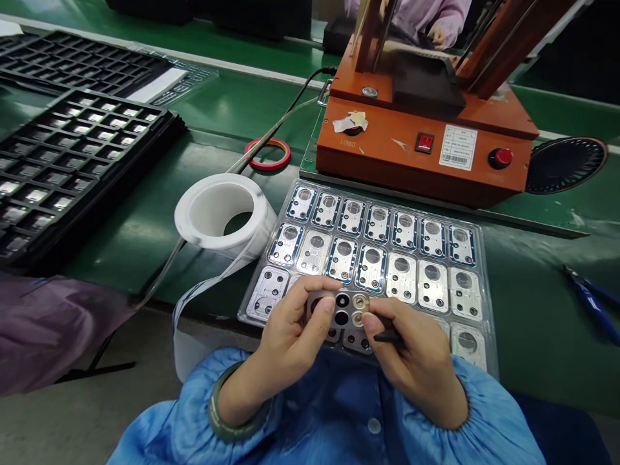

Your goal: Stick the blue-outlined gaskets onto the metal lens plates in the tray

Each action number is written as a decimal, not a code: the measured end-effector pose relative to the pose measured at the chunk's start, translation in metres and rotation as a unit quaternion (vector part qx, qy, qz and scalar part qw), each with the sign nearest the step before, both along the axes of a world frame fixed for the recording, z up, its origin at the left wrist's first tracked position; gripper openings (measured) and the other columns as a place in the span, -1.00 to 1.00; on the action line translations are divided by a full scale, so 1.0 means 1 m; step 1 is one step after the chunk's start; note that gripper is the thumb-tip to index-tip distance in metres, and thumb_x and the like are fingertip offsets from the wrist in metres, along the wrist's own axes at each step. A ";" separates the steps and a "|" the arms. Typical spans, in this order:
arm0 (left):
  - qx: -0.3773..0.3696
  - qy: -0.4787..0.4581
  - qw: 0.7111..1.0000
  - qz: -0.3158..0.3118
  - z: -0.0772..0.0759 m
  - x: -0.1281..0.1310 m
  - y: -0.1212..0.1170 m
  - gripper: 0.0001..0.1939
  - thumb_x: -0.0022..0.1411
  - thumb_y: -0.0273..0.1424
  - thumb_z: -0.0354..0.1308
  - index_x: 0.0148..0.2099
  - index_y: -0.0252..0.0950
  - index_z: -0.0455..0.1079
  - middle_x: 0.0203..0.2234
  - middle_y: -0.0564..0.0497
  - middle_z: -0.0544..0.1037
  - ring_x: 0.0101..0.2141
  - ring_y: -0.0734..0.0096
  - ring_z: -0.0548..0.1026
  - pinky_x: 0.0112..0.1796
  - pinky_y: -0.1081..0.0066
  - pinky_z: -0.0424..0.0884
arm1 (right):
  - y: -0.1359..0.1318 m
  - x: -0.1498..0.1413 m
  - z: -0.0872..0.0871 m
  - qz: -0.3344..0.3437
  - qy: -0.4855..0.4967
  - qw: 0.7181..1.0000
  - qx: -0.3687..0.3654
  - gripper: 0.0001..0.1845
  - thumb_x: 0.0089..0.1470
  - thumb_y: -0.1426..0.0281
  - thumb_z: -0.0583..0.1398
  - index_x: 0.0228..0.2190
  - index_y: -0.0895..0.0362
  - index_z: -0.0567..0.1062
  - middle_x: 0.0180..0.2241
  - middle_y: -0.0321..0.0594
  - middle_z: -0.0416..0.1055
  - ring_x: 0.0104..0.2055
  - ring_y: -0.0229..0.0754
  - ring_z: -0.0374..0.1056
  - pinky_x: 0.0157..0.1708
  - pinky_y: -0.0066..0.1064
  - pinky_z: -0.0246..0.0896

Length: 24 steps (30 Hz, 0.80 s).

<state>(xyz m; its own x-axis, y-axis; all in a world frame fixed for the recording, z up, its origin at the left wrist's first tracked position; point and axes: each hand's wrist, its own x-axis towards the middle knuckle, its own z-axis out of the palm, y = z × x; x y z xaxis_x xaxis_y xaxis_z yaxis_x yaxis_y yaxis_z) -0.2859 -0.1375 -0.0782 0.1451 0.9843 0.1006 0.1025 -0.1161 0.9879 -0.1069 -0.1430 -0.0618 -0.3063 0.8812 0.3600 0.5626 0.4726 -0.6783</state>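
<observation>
Between my two hands is a small metal plate (pixel 351 309) with dark round openings and brass-coloured rings. My left hand (pixel 295 332) pinches its left end between thumb and fingers. At the right end, the thumb and fingertips of my right hand (pixel 414 345) are closed on the plate's edge beside the rings. A thin dark tool (pixel 388 336) also sticks out of my right hand; its kind is mostly hidden. Directly beneath lies a clear plastic tray (pixel 488 303) with rows of silver plates (pixel 372 258), some with blue edges.
A white tape roll (pixel 213 242) with a loose trailing strip stands left of the tray, near a red tape ring (pixel 268 155). An orange machine (pixel 387 139) is behind. Black trays (pixel 97 139) lie left, blue-handled pliers (pixel 593 303) right. Another person's hand (pixel 437 37) shows at the back.
</observation>
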 end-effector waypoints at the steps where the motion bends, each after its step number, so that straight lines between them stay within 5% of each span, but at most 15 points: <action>1: -0.001 -0.001 1.000 0.000 0.000 0.000 0.000 -0.82 0.34 -0.42 0.00 -0.03 -0.11 0.30 -0.36 0.13 0.46 -0.43 0.61 0.39 -0.39 0.64 0.35 | 0.000 0.000 0.000 0.000 0.000 1.000 0.001 -0.94 0.19 0.47 0.11 -0.30 0.15 0.40 -0.45 -0.31 0.43 -0.46 -0.32 0.34 -0.45 -0.49 0.15; 14: -0.009 -0.006 1.000 0.009 -0.001 0.001 -0.001 -0.82 0.33 -0.40 0.02 -0.04 -0.13 0.33 -0.43 0.11 0.45 -0.48 0.58 0.38 -0.47 0.61 0.33 | -0.001 0.000 0.000 0.001 0.006 1.000 -0.001 -0.94 0.20 0.46 0.11 -0.30 0.16 0.40 -0.44 -0.30 0.43 -0.46 -0.32 0.34 -0.45 -0.49 0.16; 20: -0.013 -0.043 0.997 0.066 -0.001 0.004 -0.001 -0.85 0.29 -0.43 0.08 -0.09 -0.13 0.35 -0.33 0.09 0.50 -0.38 0.57 0.46 -0.37 0.62 0.38 | 0.001 -0.001 0.001 0.006 -0.003 1.000 -0.007 -0.87 0.21 0.36 0.13 -0.33 0.16 0.41 -0.49 -0.29 0.41 -0.50 -0.29 0.32 -0.50 -0.47 0.14; 24: -0.016 -0.098 0.995 0.030 -0.002 0.006 0.000 -0.85 0.26 -0.48 0.11 -0.11 -0.18 0.30 -0.41 0.10 0.49 -0.41 0.57 0.49 -0.38 0.61 0.40 | 0.001 -0.001 0.001 0.028 0.002 1.000 -0.008 -0.87 0.21 0.37 0.14 -0.38 0.14 0.39 -0.51 -0.31 0.40 -0.51 -0.30 0.32 -0.52 -0.48 0.13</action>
<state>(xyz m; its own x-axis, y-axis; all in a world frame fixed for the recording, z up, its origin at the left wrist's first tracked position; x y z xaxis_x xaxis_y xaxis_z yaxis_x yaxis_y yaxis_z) -0.2795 -0.1374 -0.0803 0.0662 0.9938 0.0896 -0.0860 -0.0838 0.9928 -0.1084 -0.1416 -0.0608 -0.3545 0.8681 0.3475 0.5333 0.4929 -0.6875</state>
